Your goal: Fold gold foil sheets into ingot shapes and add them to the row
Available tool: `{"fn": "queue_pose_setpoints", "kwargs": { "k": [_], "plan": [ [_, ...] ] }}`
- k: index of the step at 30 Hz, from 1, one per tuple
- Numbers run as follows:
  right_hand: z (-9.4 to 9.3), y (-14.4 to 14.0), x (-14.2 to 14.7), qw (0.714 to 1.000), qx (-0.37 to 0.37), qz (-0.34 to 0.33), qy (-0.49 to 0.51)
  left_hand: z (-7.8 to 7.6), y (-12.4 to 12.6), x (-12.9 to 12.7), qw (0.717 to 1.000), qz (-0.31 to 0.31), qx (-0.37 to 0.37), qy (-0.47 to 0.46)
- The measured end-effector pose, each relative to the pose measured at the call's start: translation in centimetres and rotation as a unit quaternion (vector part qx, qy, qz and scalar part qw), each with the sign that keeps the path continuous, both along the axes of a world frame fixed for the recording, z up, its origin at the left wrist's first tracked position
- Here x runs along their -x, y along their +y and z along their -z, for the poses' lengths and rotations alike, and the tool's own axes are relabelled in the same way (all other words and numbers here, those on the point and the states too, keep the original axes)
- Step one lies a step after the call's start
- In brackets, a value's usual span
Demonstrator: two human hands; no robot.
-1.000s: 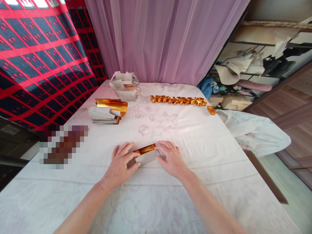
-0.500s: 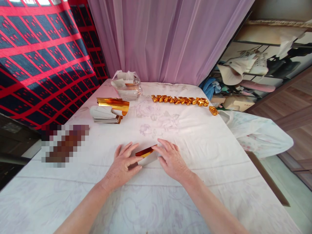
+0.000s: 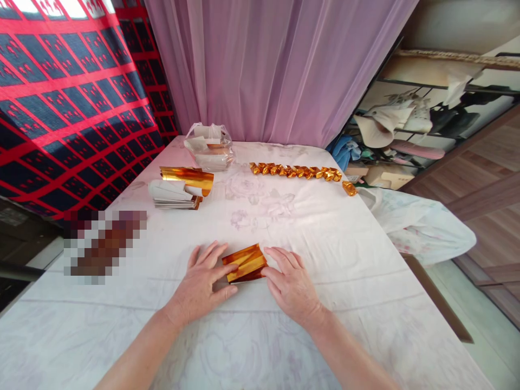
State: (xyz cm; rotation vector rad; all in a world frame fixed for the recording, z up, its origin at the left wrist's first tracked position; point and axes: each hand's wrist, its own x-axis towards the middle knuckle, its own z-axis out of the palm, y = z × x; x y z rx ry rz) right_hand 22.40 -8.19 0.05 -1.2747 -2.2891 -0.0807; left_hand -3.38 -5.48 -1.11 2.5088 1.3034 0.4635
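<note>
A small folded sheet of gold foil paper (image 3: 245,262) lies on the white tablecloth (image 3: 309,238) in front of me, gold side up. My left hand (image 3: 203,284) rests flat at its left edge, fingertips pressing on the paper. From the right, my right hand (image 3: 290,284) touches the paper's right edge with its fingertips. Both hands lie palm down with fingers spread.
A stack of foil sheets (image 3: 179,187) with a curled gold one on top sits at the left. Behind it is a clear plastic bag (image 3: 209,146) of papers. A row of folded gold pieces (image 3: 296,171) lies at the back, one more gold piece (image 3: 349,188) beside it. Cluttered shelves (image 3: 406,124) stand to the right.
The paper has been folded over: before it showed mostly its white side with a gold strip, now the gold side faces up. Both hands shifted slightly nearer to me.
</note>
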Motion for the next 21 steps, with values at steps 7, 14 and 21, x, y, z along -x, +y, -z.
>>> {"fn": "queue_pose_setpoints", "kwargs": {
  "k": [7, 14, 21],
  "plan": [
    [0.41, -1.05, -0.49, 0.996, 0.071, -0.051, 0.021, 0.04, 0.06, 0.04, 1.0, -0.008, -0.005, -0.011],
    [0.35, -1.0, -0.12, 0.996, 0.08, -0.038, 0.011, 0.6, 0.08, -0.43, 0.999, -0.028, -0.015, -0.009],
    [0.62, -0.21, -0.11, 0.999, 0.012, -0.019, -0.028, 0.75, -0.01, -0.3, 1.0, -0.017, -0.015, -0.004]
  ]
}}
